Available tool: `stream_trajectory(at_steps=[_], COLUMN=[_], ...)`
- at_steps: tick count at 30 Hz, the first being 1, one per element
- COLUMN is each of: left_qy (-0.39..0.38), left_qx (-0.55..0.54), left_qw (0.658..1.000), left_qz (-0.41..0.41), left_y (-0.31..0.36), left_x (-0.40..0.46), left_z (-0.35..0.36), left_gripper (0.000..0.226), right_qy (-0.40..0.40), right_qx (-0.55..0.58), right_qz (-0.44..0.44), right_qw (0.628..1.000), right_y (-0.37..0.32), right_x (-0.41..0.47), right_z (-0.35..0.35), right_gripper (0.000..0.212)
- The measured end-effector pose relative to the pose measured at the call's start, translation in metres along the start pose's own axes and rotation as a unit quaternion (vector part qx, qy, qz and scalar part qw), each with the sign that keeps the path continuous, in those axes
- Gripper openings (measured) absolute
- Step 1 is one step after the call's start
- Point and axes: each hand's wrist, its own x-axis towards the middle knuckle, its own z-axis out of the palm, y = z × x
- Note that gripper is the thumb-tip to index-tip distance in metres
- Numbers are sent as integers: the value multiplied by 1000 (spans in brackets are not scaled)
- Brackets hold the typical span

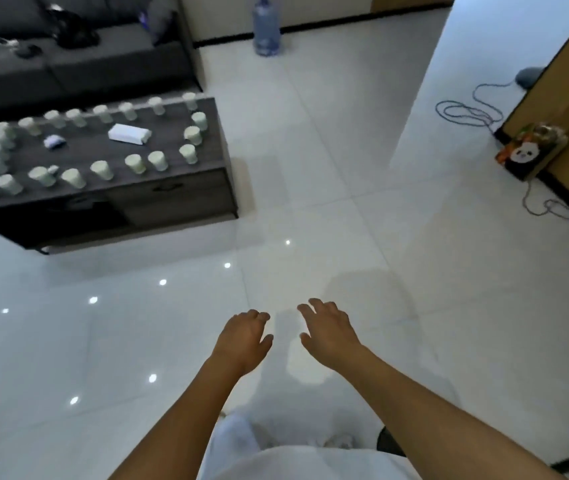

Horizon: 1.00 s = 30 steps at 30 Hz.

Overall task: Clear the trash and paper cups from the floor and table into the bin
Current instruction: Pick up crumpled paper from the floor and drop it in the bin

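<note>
**Desk:** How far along are you looking?

**Operator:** Barely started, I'm judging. The paper cups (101,169) are standing all round the low table (172,188): a row along its far edge, a row along its near edge, more running down its right end and crowding its left end. None of them is looking cleared.

**Desk:** Anything else sitting on that table?

**Operator:** A white packet (129,133) is lying near the middle toward the far edge, and a small crumpled scrap (54,141) is lying left of it. Both are probably trash, though blur is keeping me from saying more.

**Desk:** And the hands?

**Operator:** I'm seeing both out in front over bare floor (310,202), well apart from the table's right end. The left hand (244,336) is hanging with fingers loosely curled, holding nothing. The right hand (328,332) is spread, fingers relaxed, also carrying nothing. They are near each other but not touching.

**Desk:** Is the bin showing?

**Operator:** I'm not finding one in view, so I can't tell where it is. I'm not spotting loose trash on the floor either, only a coiled cable (466,112), a panda-print bag (532,150) against the wall and a water bottle (266,27) farther off.

**Desk:** So what's remaining?

**Operator:** Nearly everything, as I'm reading it: all the cups and the table litter.
</note>
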Motion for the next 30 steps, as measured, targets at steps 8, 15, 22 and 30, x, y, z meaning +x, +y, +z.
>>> stream_trajectory(at_steps=[8,15,22,30], left_qy=[57,82,81,60], left_qx=[-51,-116,-198,-255], left_qw=[982,937,881,845], left_qz=[-172,-318,-423,-467], left_y=[-222,-353,-461,-638], left_x=[-120,-222,-268,-246], left_z=[-20,-12,-3,-49], left_gripper=[46,46,48,48], right_qy=[-67,-115,-179,-218], right_qx=[-113,-171,-222,-222], right_qz=[-188,-330,-414,-426], right_qw=[973,921,865,849], right_y=[-256,-445,-578,-743], right_x=[83,113,159,284], right_z=[43,83,126,150], right_gripper=[53,54,54,52])
